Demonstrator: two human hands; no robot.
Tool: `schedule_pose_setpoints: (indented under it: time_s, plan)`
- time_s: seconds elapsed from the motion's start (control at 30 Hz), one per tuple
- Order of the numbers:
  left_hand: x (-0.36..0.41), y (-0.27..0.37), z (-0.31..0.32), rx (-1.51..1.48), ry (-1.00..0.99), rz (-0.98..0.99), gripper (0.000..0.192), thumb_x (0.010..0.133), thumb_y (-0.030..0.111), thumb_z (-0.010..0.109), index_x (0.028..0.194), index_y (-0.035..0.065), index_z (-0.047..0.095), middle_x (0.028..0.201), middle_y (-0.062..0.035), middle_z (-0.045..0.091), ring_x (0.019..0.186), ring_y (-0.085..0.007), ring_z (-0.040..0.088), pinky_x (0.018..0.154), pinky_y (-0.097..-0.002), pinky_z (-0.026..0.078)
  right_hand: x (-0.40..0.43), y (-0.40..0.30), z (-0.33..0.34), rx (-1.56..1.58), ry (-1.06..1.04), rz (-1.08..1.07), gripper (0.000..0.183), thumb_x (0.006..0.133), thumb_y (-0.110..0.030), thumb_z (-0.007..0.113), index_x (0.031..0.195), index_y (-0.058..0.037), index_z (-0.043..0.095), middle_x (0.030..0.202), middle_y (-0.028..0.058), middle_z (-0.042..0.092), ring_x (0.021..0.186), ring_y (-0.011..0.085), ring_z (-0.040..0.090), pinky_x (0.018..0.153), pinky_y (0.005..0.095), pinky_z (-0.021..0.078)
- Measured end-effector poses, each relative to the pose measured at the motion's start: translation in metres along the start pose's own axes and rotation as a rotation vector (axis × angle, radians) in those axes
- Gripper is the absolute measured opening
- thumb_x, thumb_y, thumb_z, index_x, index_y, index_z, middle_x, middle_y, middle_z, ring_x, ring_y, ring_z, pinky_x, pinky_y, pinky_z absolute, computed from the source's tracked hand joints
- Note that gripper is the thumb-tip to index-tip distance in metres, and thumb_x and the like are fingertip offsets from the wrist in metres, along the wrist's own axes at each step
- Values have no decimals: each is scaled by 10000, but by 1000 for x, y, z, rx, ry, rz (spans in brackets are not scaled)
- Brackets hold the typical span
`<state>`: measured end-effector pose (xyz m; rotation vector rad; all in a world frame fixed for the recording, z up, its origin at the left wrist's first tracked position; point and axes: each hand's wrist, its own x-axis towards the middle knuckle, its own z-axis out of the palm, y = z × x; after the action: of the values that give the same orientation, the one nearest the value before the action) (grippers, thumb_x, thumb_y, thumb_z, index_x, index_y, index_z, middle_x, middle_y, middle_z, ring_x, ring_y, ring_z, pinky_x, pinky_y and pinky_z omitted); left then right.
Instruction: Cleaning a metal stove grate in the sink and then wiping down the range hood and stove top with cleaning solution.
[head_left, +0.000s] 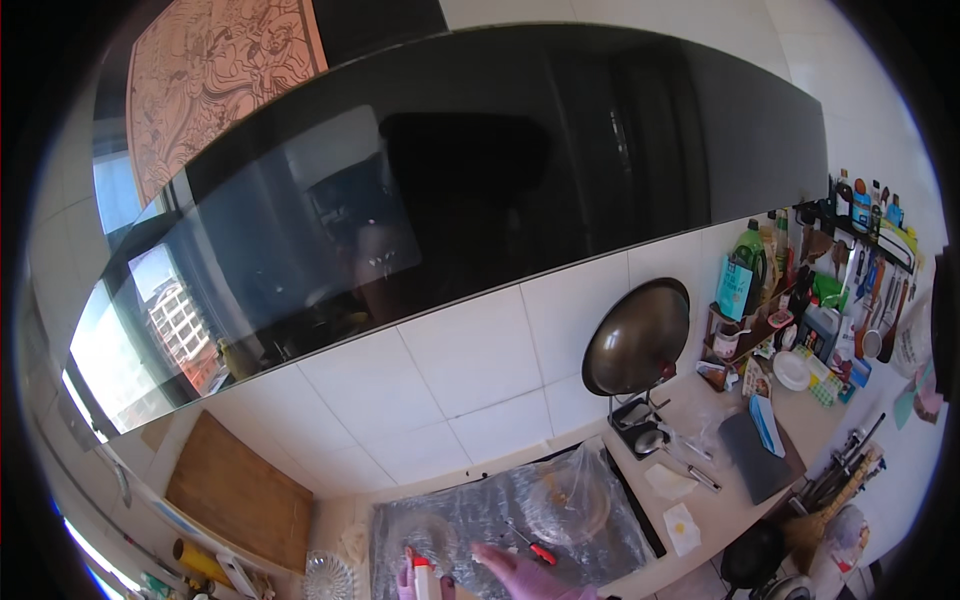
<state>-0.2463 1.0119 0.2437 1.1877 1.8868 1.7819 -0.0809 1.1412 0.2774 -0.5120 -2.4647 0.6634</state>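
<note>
At the bottom edge, my left hand (406, 580), in a pinkish-purple glove, is wrapped around a white object with a red tip (425, 576), possibly a spray bottle; its lower part is cut off. Beside it, my right hand (525, 576), gloved alike, stretches its fingers towards the left with nothing visible in its grasp. Both are over a cooktop covered in clear plastic film (480, 510). A screwdriver with a red and black handle (541, 553) lies on the film just above my right hand. Round burner shapes show under the film.
A dark range hood (487, 172) spans the wall above the cooktop. To the right are a domed metal pan lid (637, 337) on a stand, a ladle (649, 442), a grey folder-like item (754, 457) and crowded shelves. A wooden board (240, 495) and glass dish (330, 576) are left.
</note>
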Motion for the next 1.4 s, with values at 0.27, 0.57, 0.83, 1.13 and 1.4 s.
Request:
schedule_pose_setpoints:
  time_s: [0.27,0.57,0.83,1.13,1.4]
  plan:
    - [41,51,51,618,-143,524,703,791,53,670,1402,5,325,1132,-134,536,969,-233,577,877,-331,506,13,-11,33,625,144,208,739,801,-154,722,1431,-17,363,1330,199,515,1133,305,577,941,364,478]
    - [63,68,56,536,-463,428,1233,623,479,849,1501,-48,162,1491,-317,256,1386,-470,246,1154,-459,265,28,41,30,861,631,280,474,842,-15,673,1279,-17,491,1096,90,605,967,196,610,821,318,514]
    - [27,-9,15,225,-421,17,786,891,127,669,1524,35,212,1485,-203,359,1359,-307,379,1100,-444,345,92,35,-118,727,915,26,569,746,109,600,1290,1,470,1257,135,569,1101,171,565,848,299,524]
    - [12,-42,2,311,-324,-51,758,903,131,676,1521,60,242,1418,-183,441,1231,-272,502,981,-398,451,143,28,-183,324,1170,-253,358,716,59,611,1055,-52,578,1029,76,633,950,264,568,852,381,452]
    - [7,-52,3,364,-344,-28,762,885,135,697,1508,50,266,1397,-203,463,1243,-300,502,1007,-401,436,138,10,-181,295,1160,-356,460,758,0,649,1201,-26,532,1152,107,624,1020,262,569,918,373,447]
